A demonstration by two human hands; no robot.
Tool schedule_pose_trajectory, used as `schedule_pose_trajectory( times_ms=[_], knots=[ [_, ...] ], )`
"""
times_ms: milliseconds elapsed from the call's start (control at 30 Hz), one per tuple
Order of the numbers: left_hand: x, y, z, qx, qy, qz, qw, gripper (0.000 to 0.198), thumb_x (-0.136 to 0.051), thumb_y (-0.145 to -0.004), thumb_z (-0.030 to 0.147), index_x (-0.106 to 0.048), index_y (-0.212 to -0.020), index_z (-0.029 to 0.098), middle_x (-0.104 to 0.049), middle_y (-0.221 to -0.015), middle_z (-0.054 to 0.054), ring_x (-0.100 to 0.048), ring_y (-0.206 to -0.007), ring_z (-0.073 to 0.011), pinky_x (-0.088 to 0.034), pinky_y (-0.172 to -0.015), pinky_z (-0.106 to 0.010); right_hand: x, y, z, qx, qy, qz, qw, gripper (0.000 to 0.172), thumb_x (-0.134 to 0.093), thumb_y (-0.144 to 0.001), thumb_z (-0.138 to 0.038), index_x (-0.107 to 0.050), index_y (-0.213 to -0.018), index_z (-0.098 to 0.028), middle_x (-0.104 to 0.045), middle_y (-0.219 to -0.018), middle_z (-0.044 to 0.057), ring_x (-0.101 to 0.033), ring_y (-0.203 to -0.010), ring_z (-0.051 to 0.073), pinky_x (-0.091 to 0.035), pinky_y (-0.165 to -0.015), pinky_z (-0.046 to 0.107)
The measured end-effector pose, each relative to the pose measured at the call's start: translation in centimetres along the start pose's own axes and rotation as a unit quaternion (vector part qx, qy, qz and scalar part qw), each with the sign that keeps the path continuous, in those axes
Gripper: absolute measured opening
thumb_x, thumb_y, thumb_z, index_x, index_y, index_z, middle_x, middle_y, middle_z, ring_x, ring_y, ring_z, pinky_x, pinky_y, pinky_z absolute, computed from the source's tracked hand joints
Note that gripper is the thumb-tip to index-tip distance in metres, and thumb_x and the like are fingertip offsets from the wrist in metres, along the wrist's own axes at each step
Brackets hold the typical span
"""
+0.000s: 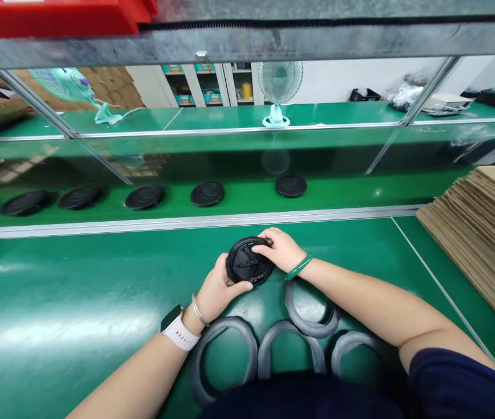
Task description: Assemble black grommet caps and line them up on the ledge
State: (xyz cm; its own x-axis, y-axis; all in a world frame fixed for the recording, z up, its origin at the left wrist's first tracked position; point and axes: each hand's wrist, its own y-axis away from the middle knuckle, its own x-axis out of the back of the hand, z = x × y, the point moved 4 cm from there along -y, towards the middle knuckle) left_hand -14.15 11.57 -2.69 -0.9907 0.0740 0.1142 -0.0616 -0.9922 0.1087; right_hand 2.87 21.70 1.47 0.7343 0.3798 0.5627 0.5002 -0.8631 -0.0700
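A: What could be going wrong here?

B: Closest to the body, smooth grey rings (317,330) are lying close together; if the bare right forearm (360,291) is dropping too low, it could be knocking them askew. Just beyond, above the green tabletop (99,291), the left hand (221,291) is gripping a round black plastic disc (245,262) around its left and lower rim. The right hand (282,250) is pinching its upper right side, thumb lying on the face. Uneven pressure could be tipping it loose.

A: And the fingers behind?

B: Can't tell; the disc is hiding them.

A: Counts?

B: Four rings are showing, one disc is being held, six flat black discs (207,193) are lying along the green strip (247,198), the leftmost running out of view, and two pale turquoise fans (280,81) are standing farthest off.
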Motion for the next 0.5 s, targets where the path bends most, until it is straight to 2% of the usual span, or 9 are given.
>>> schedule_pose_trajectory(
  times_ms=[67, 167, 367, 500],
  knots=[
    [0.2, 0.0, 0.1, -0.018, -0.028, 0.003, 0.999, 0.062, -0.076, -0.078, 0.046, -0.043, -0.123, 0.018, -0.06, -0.122, -0.013, -0.061, -0.113, -0.0296, -0.053, -0.094, -0.043, -0.1, 0.1, -0.2, 0.003, 0.0, 0.009, 1.0, 0.017, -0.08, -0.08, -0.017, -0.064, -0.083, -0.015, -0.056, -0.082, -0.001, -0.052, -0.077, 0.015, -0.04, -0.072, 0.028],
    [0.3, 0.0, 0.2, -0.036, -0.075, 0.018, 0.996, 0.055, -0.068, -0.085, 0.047, -0.044, -0.124, 0.017, -0.061, -0.119, -0.012, -0.061, -0.111, -0.0284, -0.052, -0.094, -0.042, -0.1, 0.2, -0.5, 0.003, 0.004, 0.026, 1.0, 0.021, -0.082, -0.077, -0.016, -0.062, -0.081, -0.015, -0.054, -0.08, -0.002, -0.051, -0.075, 0.014, -0.038, -0.07, 0.027],
    [0.1, 0.0, 0.9, -0.054, -0.123, 0.03, 0.99, 0.052, -0.066, -0.086, 0.048, -0.046, -0.123, 0.017, -0.062, -0.117, -0.011, -0.062, -0.107, -0.0273, -0.052, -0.091, -0.041, -0.1, 0.1, -0.6, -0.001, 0.008, 0.04, 0.999, 0.028, -0.086, -0.073, -0.018, -0.059, -0.075, -0.015, -0.052, -0.076, -0.003, -0.048, -0.071, 0.013, -0.036, -0.066, 0.025],
    [0.0, 0.0, 1.1, -0.041, -0.148, 0.037, 0.987, 0.05, -0.062, -0.087, 0.052, -0.047, -0.12, 0.018, -0.064, -0.11, -0.009, -0.064, -0.099, -0.0265, -0.052, -0.086, -0.04, -0.1, 0.1, -0.6, -0.007, 0.026, 0.045, 0.999, 0.027, -0.085, -0.074, -0.018, -0.058, -0.074, -0.015, -0.05, -0.074, -0.004, -0.047, -0.069, 0.013, -0.035, -0.065, 0.025]
  ],
)
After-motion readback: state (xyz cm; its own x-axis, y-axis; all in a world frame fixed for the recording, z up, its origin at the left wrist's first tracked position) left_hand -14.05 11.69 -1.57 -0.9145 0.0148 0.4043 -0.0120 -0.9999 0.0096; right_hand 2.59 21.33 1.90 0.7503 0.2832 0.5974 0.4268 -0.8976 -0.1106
